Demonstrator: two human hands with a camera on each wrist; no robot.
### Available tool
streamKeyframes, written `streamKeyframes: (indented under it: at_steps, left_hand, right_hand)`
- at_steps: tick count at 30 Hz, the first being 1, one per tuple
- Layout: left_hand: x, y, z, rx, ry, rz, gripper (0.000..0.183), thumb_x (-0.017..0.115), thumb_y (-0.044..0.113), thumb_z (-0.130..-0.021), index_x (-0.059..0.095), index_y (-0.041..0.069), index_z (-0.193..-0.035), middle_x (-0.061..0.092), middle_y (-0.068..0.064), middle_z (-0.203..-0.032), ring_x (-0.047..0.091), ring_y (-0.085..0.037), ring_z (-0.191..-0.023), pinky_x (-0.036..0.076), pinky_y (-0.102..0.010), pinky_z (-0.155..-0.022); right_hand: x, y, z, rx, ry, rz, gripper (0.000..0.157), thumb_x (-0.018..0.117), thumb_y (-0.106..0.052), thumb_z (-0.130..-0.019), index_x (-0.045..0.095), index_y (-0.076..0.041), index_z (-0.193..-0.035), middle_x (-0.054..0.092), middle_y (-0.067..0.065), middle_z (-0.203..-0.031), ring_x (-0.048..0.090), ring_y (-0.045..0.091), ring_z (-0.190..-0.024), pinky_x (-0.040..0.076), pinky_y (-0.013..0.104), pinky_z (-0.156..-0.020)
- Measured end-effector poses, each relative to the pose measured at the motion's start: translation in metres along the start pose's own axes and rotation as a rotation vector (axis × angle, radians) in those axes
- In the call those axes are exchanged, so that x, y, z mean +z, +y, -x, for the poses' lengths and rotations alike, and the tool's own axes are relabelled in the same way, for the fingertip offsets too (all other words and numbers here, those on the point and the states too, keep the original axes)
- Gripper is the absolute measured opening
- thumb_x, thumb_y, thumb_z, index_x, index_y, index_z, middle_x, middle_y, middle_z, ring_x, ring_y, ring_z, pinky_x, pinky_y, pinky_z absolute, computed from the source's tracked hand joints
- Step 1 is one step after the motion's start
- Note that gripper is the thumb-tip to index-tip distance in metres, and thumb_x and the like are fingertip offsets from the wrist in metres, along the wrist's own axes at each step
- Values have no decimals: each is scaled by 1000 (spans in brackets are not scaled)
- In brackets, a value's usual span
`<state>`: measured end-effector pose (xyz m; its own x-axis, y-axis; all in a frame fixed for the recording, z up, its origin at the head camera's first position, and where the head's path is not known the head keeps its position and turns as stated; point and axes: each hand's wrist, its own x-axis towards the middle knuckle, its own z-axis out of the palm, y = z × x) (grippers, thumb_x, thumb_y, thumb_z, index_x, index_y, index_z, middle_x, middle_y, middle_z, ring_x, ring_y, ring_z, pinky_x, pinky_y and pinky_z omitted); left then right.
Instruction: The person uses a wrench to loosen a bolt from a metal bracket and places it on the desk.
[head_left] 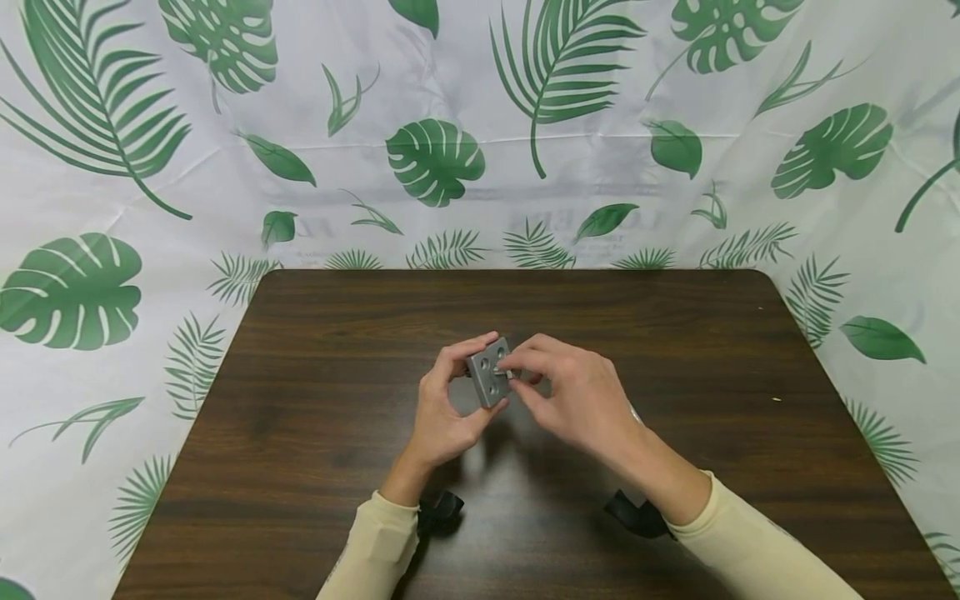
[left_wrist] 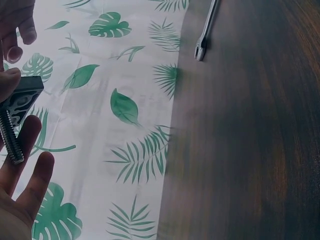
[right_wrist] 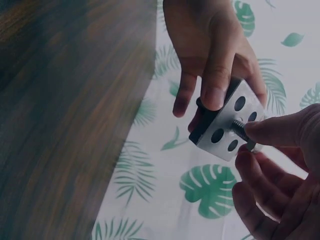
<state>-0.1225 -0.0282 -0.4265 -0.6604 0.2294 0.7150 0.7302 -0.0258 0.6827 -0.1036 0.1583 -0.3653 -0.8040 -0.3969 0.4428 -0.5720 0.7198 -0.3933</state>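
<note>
Just above the middle of the table, my left hand [head_left: 450,408] holds a grey metal block [head_left: 486,382] by its edges, thumb below and fingers above. Round holes mark the block's face, which is turned toward my right hand [head_left: 577,392]. That hand pinches a bolt [right_wrist: 239,129] between thumb and fingertips, its threaded shaft at the middle hole. In the left wrist view a long threaded shaft [left_wrist: 11,137] stands out from the block. A dark round end [right_wrist: 200,104] juts from the block's back side; fingers hide part of it.
The dark wood-grain table [head_left: 337,333] lies under both hands. A metal wrench-like tool [left_wrist: 201,47] lies on it in the left wrist view. Behind and around hangs a white leaf-print cloth [head_left: 337,183]. Black straps [head_left: 442,510] sit at both wrists.
</note>
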Motion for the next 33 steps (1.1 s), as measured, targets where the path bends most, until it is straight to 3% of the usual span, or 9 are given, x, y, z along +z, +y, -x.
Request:
streamKeyframes:
  at_steps: [4, 7, 12, 18, 33]
  left_hand:
    - [-1, 0, 0, 4, 0, 3, 66, 78, -15, -66, 47, -14, -123, 56, -28, -129, 65, -33, -104, 52, -37, -84]
    - [-1, 0, -1, 13, 2, 2, 65, 78, -15, -66, 47, -14, -123, 56, -29, -129, 65, -33, -103, 51, -36, -84]
    - [-1, 1, -2, 17, 10, -4, 64, 78, -14, -66, 48, -14, -122, 57, -28, -128, 65, -33, -102, 52, -39, -82]
    - [0, 3, -2, 13, 3, -10, 65, 78, -15, -65, 48, -14, -123, 57, -28, -128, 65, -32, -102, 52, -40, -80]
    - [0, 2, -2, 8, 3, -16, 65, 79, -14, -65, 48, -13, -122, 58, -28, -128, 65, -32, -103, 52, -45, -79]
  right_hand:
    - [-1, 1, 0, -52, 4, -32, 26, 78, -7, -81, 75, -20, -104, 64, -10, -99, 61, 0, -71, 47, 23, -52]
    - [-1, 0, 0, -46, 11, -37, 30, 80, -16, -82, 73, -19, -112, 64, -10, -99, 60, 0, -70, 45, 23, -51]
    - [-1, -1, 0, 48, 28, -21, 32, 74, -35, -87, 73, -17, -114, 63, -12, -83, 54, -1, -62, 41, 25, -49]
    - [2, -1, 0, 127, 8, 10, 26, 70, -37, -90, 76, -18, -108, 58, -15, -67, 48, 0, -53, 39, 25, -46]
    - [2, 4, 3, -98, 29, -13, 25, 78, -9, -82, 78, -20, -103, 65, -9, -104, 55, 0, -60, 44, 20, -49]
